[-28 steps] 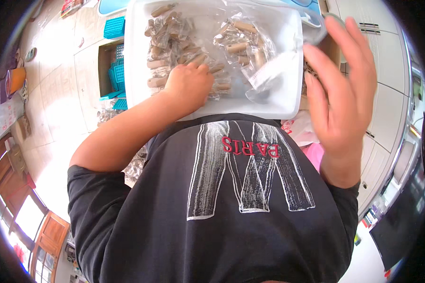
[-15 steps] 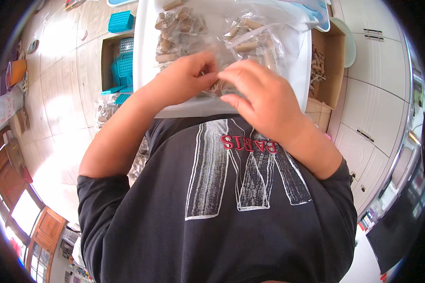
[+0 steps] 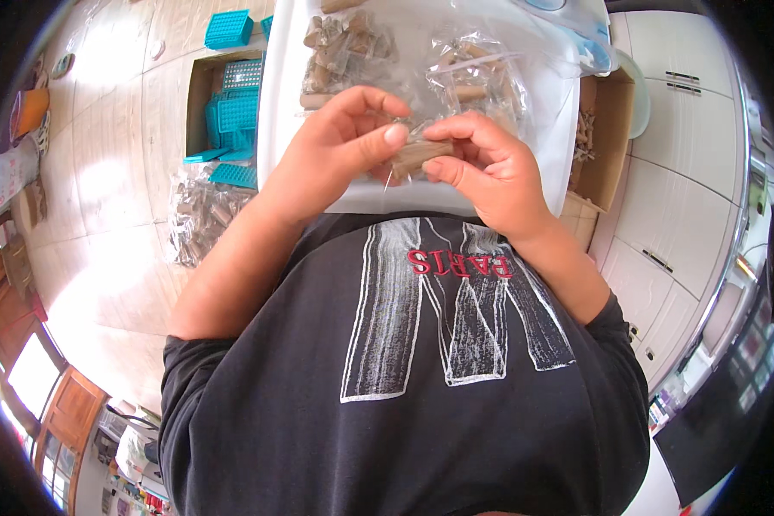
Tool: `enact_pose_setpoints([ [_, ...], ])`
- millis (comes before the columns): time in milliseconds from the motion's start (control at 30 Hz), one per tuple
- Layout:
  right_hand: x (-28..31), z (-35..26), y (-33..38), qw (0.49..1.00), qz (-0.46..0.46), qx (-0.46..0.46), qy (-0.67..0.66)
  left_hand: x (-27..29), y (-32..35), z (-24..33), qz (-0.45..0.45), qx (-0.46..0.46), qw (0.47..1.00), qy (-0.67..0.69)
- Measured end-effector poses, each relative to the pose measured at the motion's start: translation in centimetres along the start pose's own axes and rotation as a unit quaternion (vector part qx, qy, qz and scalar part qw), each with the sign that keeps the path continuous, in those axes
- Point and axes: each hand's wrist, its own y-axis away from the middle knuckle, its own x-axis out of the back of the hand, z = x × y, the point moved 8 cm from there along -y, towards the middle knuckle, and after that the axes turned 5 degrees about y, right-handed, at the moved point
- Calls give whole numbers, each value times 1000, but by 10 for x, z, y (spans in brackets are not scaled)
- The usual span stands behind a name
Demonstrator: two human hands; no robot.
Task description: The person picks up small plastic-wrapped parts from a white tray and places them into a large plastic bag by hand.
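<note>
I saw the left hand (image 3: 340, 153) and right hand (image 3: 497, 168) pinching a brown piece (image 3: 423, 155) (plastic-wrapped, by its glint) over the white tub (image 3: 277, 103).

Black T-shirt (image 3: 275, 421) worn, short sleeves (image 3: 199, 365) ended above elbows; front printed with broad, chalky white bars (image 3: 376, 327), edged by thin white lines; raised red lettering (image 3: 480, 266) set across print's upper part.

Bagged brown cylinders (image 3: 340, 58) lay in a white plastic tub (image 3: 282, 95), teal plastic baskets (image 3: 236, 112) left, a brown cardboard box (image 3: 612, 138) right.
</note>
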Motion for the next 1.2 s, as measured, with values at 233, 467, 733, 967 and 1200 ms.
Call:
enact_pose_setpoints([
  [233,6,5,2,994,91,25,-56,2,17,-7,76,-103,991,-34],
  [467,0,9,-1,993,101,36,-43,1,19,-6,122,-133,983,-42],
  [733,13,-107,2,833,148,300,441,58,35,38,150,-209,966,12],
  [967,11,-106,-13,694,122,356,614,29,3,104,107,-289,944,-117],
  [1200,7,-106,8,766,53,360,531,-34,-55,74,-21,-172,910,-378],
])
